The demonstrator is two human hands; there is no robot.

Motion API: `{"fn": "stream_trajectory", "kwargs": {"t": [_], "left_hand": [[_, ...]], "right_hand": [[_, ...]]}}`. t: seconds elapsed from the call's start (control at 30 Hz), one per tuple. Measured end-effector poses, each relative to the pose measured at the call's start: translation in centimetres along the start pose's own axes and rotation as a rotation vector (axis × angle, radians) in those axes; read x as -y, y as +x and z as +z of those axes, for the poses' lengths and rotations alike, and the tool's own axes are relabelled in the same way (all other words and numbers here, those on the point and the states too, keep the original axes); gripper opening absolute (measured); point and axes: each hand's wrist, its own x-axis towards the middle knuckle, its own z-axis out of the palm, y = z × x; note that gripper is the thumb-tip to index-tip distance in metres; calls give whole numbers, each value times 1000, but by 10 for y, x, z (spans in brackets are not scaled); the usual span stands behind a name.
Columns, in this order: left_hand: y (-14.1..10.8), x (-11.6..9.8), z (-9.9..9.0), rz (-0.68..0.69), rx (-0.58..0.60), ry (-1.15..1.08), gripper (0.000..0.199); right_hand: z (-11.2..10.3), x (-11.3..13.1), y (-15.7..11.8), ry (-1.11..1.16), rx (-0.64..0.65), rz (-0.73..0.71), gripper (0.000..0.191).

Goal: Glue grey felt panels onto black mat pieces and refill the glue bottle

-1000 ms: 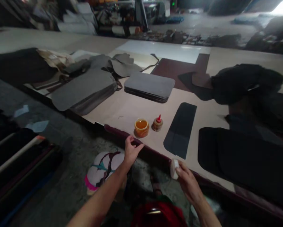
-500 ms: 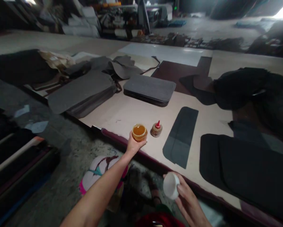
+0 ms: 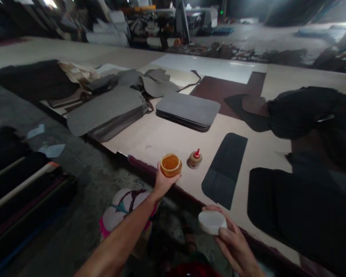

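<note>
The left hand (image 3: 164,184), stretched forward, now grasps the amber jar (image 3: 171,164) left of the red-tipped bottle (image 3: 194,159); nearer than this bottle, the right hand (image 3: 233,235) pinches the white lid (image 3: 211,221), turned flatter than before.

From the near edge of the counter (image 3: 144,130), you could pass right of the red-tipped bottle (image 3: 194,160) over the flat dark panel (image 3: 226,169); the amber jar (image 3: 171,165) blocks the bottle's left.

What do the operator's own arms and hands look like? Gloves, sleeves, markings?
Left hand and right hand are both bare: no gloves, and I can make out no watch or bracelet. No sleeves show on the visible forearms, nor any clear markings or cables. Red fabric, probably clothing, shows at the bottom edge.
</note>
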Motion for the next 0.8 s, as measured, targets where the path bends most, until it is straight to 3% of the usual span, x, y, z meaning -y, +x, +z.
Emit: {"fn": "stream_trajectory", "kwargs": {"t": [0.1, 0.2, 0.37, 0.5, 0.63, 0.8], "left_hand": [[-27, -18, -12, 21, 26, -15, 81], [-63, -29, -23, 14, 57, -43, 84], [-116, -39, -43, 4, 220, -159, 86], [-141, -53, -64, 52, 249, -54, 82], [-155, -64, -84, 63, 223, 5, 83], [-163, -66, -96, 65, 187, 28, 87]], "right_hand": [[24, 22, 7, -22, 32, -125, 56], [54, 39, 11, -88, 26, -310, 64], [103, 33, 14, -243, 150, -571, 77], [123, 13, 9, -257, 232, -574, 72], [128, -2, -1, -312, 266, -544, 69], [133, -12, -15, -373, 296, -569, 68]]}}
